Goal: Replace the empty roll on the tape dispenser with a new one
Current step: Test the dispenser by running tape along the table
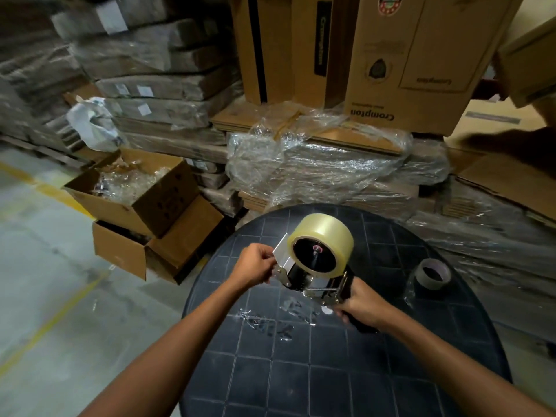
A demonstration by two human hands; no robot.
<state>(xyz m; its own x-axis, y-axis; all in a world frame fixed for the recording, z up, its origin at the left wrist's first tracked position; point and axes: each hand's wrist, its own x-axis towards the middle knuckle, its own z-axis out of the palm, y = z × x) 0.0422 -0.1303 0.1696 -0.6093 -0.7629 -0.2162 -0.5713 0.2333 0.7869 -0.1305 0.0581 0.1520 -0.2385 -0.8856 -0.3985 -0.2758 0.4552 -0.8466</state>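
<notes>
Currently the new tape roll (320,240) sits on the tape dispenser (313,276) at frame centre, over the dark surface (301,380). Likely light, rigid, slick; hold its rim. Left hand (255,264) fingers pinch the guard plate; right hand (359,303) grips the handle. Empty core (432,273) lies right.

Two hands are in view, the left hand (255,264) and the right hand (359,302). There is one tape dispenser (313,284), and it carries one full roll of clear tape (320,243). One empty roll (431,273) lies on the one round dark tabletop (301,380). On the floor at the left stand two open cardboard boxes, one upper box (132,188) and one lower box (144,251).
</notes>
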